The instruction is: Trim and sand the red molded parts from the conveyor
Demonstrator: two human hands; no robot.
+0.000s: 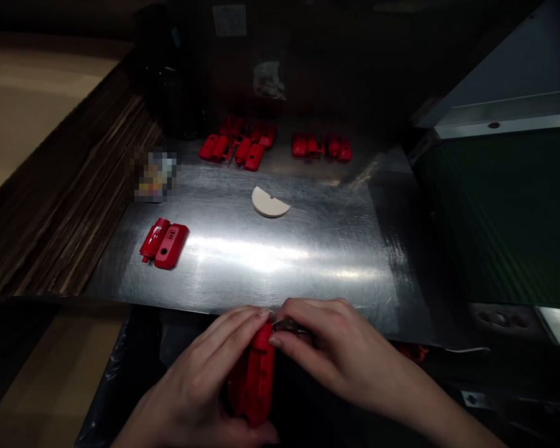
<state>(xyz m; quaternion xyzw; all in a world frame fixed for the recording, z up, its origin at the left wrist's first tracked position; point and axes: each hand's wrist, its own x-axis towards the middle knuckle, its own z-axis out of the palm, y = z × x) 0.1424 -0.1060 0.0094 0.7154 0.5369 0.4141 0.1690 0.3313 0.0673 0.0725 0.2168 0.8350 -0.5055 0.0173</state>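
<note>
Wrapped around a red molded plastic part (261, 373), my left hand (203, 373) keeps it roughly upright at the near edge of the metal table (317, 218). My right hand (345, 348) is closed on a small dark metal tool (290, 325). The tool's thin tip touches or nearly touches the top of the red part; most of the tool is hidden by my fingers, so its exact kind does not show. A pair of joined red plastic parts (165, 244) lies on the table at the left.
Several red plastic parts (242, 149) lie at the back, with another red set (322, 147) to their right. A cream half-disc (270, 203) rests mid-table. Stacked cardboard sheets (70, 180) border the left; a green conveyor-like surface (508, 211) is at right. Black plastic sheeting (121, 373) hangs below the edge.
</note>
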